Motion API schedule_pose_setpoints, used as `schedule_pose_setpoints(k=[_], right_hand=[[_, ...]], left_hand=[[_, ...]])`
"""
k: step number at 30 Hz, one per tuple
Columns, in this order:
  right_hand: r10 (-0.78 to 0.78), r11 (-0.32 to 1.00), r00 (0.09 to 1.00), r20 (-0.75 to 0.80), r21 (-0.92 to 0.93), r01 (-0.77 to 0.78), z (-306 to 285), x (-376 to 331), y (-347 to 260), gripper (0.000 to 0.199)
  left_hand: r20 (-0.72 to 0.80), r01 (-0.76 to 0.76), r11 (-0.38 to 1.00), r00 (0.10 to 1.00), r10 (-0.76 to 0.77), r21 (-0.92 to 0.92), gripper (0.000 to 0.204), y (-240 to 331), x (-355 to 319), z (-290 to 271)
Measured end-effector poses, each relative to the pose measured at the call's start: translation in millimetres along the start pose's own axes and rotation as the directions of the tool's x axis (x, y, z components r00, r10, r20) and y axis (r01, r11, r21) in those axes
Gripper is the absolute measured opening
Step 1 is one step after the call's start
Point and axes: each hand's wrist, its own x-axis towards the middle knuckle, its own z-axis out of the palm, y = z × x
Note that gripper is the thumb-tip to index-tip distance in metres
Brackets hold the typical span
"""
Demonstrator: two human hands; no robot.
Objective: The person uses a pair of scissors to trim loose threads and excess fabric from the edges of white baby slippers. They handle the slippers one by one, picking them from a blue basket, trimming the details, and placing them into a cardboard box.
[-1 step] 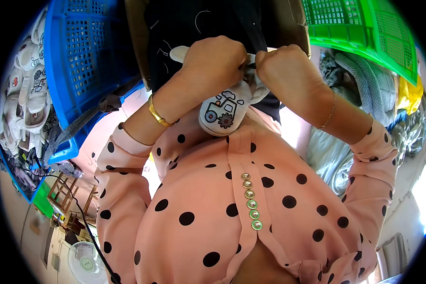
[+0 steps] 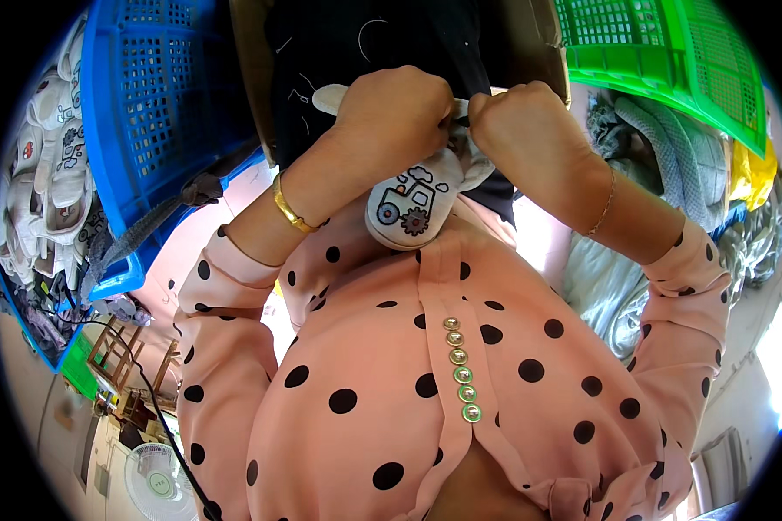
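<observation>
A white cloth shoe printed with a tractor, clouds and a cogwheel hangs toe-down in front of my body. My left hand is closed around its upper part, the fingers curled out of sight. Past the left side of that hand a pale, rounded piece of cloth sticks out. My right hand is a closed fist beside the left one, thumb and forefinger pinched together at the shoe's upper edge. What exactly lies in that pinch is hidden. Black cloth with loose white threads lies behind both hands.
A blue plastic crate stands at the left, with several similar white shoes heaped beyond it. On the right are a green crate, grey cloth and clear plastic bags. A fan stands at the lower left.
</observation>
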Motion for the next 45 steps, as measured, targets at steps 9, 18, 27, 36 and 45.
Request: schedule_pose_setpoints(k=[9, 18, 27, 36, 45], right_hand=[[0.003, 0.996, 1.0, 0.031, 0.085, -0.006, 3, 10, -5, 0.009], [-0.01, 0.999, 0.999, 0.033, -0.038, 0.012, 4, 2, -11, 0.006], [0.033, 0.997, 0.999, -0.008, -0.071, -0.033, -1, -6, -10, 0.001], [0.086, 0.991, 0.996, -0.003, -0.099, -0.086, -2, -2, -13, 0.014], [0.066, 0.994, 0.998, 0.01, -0.085, -0.065, 5, 4, -19, 0.004]], left_hand=[[-0.006, -0.025, 1.0, 1.0, 0.025, -0.01, 0.014, -6, -2, 4], [-0.025, 0.007, 0.988, 1.0, -0.011, -0.155, 0.02, -8, -15, 7], [-0.05, -0.011, 0.955, 0.999, -0.004, -0.297, 0.018, -14, -18, 9], [0.003, 0.008, 0.944, 1.0, -0.008, -0.33, 0.018, -14, -15, 5], [-0.091, -0.047, 0.955, 0.996, 0.021, -0.294, 0.018, -17, -15, 13]])
